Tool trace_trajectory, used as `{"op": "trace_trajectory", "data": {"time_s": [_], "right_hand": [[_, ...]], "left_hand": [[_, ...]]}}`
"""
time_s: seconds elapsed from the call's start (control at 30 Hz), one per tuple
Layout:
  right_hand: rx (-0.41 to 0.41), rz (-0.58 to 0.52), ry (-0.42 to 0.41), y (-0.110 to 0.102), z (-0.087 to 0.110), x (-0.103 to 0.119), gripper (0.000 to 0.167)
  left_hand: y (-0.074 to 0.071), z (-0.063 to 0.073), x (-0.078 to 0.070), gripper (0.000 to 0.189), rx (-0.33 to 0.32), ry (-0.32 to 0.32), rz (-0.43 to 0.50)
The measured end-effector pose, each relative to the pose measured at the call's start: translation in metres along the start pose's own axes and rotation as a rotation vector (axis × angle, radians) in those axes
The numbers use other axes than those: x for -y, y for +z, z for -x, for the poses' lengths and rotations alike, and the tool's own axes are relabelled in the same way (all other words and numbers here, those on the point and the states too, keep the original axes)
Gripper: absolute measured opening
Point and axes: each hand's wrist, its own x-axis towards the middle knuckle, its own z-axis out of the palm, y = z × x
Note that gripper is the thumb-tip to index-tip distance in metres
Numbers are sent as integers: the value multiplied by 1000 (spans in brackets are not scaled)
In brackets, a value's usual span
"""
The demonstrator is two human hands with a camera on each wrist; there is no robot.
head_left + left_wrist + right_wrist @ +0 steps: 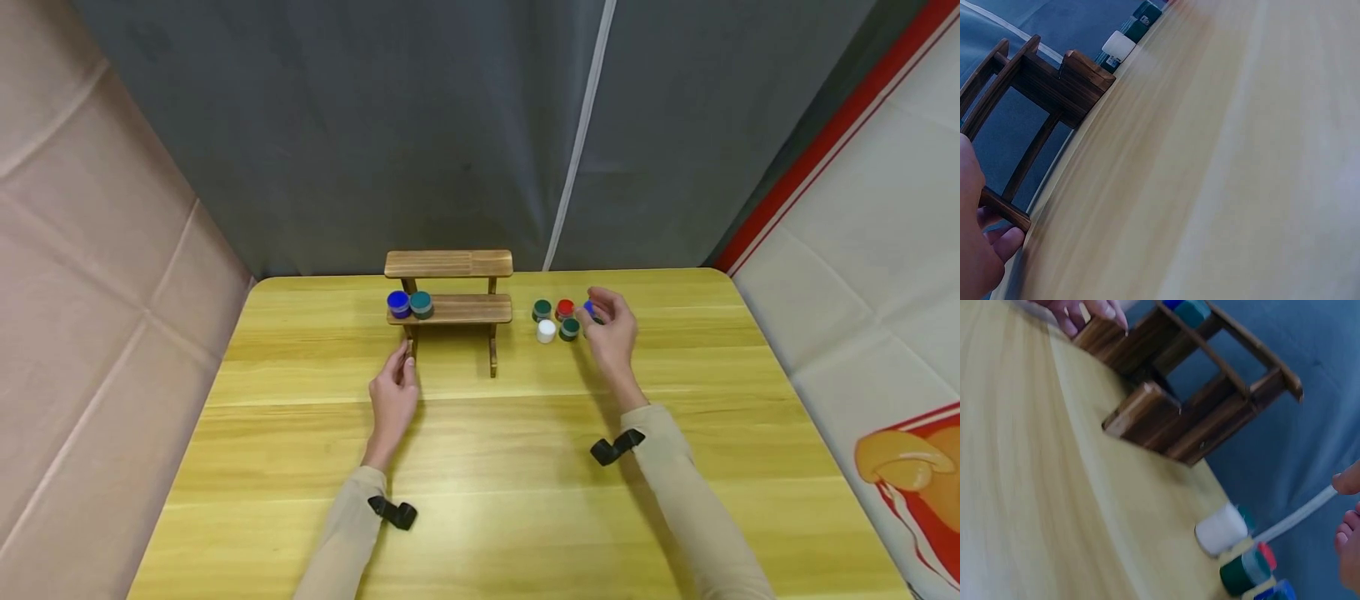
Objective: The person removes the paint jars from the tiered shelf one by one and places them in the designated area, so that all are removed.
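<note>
A two-tier brown wooden rack (471, 308) stands near the table's back edge. On the left of its lower shelf sit a blue-lidded jar (399, 305) and a teal-lidded jar (422, 306). My left hand (393, 398) grips the foot of the rack's left leg, fingers and thumb around it in the left wrist view. To the rack's right, my right hand (612, 332) hovers over a blue jar (588, 309), fingers bent and thumb apart. No jar shows between those fingers in the right wrist view. Its fingers partly cover the blue jar and a dark one beside it.
Beside the right hand stand a white jar (546, 332), a red-lidded jar (565, 309) and two green-lidded jars, one at the back (542, 310), one in front (569, 329). A grey curtain (450, 150) hangs behind the wooden table (480, 467).
</note>
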Motion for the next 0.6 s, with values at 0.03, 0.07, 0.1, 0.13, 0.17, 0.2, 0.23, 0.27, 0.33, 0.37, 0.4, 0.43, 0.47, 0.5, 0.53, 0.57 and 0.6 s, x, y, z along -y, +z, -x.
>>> {"op": "trace_trajectory", "data": {"time_s": [0.03,0.07,0.1,0.13,0.17,0.2,0.23,0.27,0.33,0.37,0.4,0.43,0.47,0.5,0.53,0.57,0.6], "right_hand": [[12,-15,2,2,1,5,42],[22,-27,-1,3,3,9,43],[31,-27,-3,5,6,17,44],[42,-33,-6,6,9,24,44],[52,-40,-9,8,12,32,45],[63,-46,-15,9,15,40,45],[71,-47,-20,11,18,46,46],[80,-44,-26,13,20,52,47],[96,-46,-40,16,24,61,48],[103,-50,-44,17,25,63,48],[111,-58,-50,19,26,65,49],[117,-70,-55,21,25,63,50],[124,-87,-58,23,24,61,50],[128,-103,-65,26,23,59,50],[133,-122,-71,28,22,56,51],[134,-137,-72,31,21,53,51],[135,-149,-78,33,20,51,51]], "left_hand": [[0,0,0,36,-1,2,0],[0,0,0,36,-2,4,1],[0,0,0,36,-2,4,3],[0,0,1,36,-2,5,3],[1,0,1,36,-1,5,6],[1,0,1,36,0,6,8],[1,0,1,36,2,6,9],[1,0,1,36,3,5,11],[1,0,1,36,2,5,12],[1,0,1,36,1,6,12],[1,0,1,36,0,6,11],[1,0,1,36,-1,7,10],[1,0,1,36,-2,7,9],[1,0,1,37,-3,9,7],[1,-1,1,36,-4,10,6],[1,0,1,36,-5,12,4],[1,0,1,36,-5,13,3]]}}
